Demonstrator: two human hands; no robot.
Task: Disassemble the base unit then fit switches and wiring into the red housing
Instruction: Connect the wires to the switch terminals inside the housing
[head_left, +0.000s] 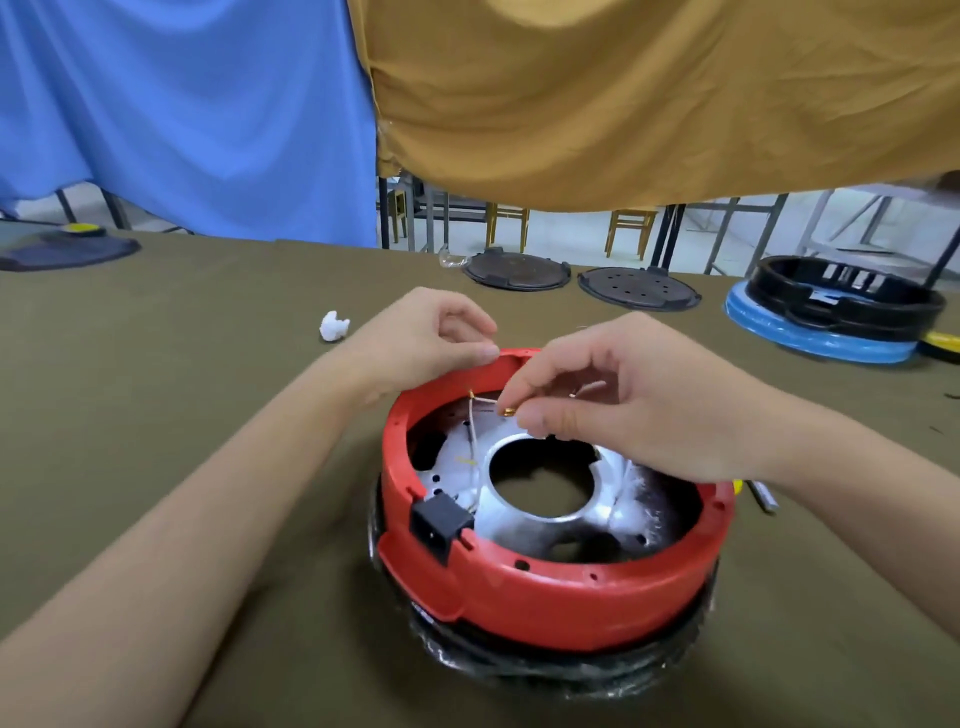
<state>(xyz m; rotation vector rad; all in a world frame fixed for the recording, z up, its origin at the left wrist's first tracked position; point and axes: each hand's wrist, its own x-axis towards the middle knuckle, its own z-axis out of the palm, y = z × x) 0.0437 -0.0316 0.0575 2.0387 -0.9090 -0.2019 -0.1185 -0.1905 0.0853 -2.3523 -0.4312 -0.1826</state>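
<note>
The far rim of the red housing (550, 587) is steadied by the left hand (431, 338) while a thin wire (474, 415) is pinched by the right hand (623, 400), probably for routing inside.

Blue drape (171, 114) & tan drape (649, 93) hang behind; wooden stools (631, 228) on pale floor (561, 234).

One red housing (550, 587) at 6 o'clock, carrying one black socket (440, 522) on its rim and one silver inner plate (540, 499). Two hands: left hand (431, 338), right hand (639, 400). Two dark round lids at 12 o'clock: first lid (517, 270), second lid (639, 288). One black ring on one blue disc (826, 338) at 2 o'clock. One white wad (333, 326) at 10 o'clock. Two hanging cloths: blue cloth (182, 114), ochre cloth (649, 93).
</note>
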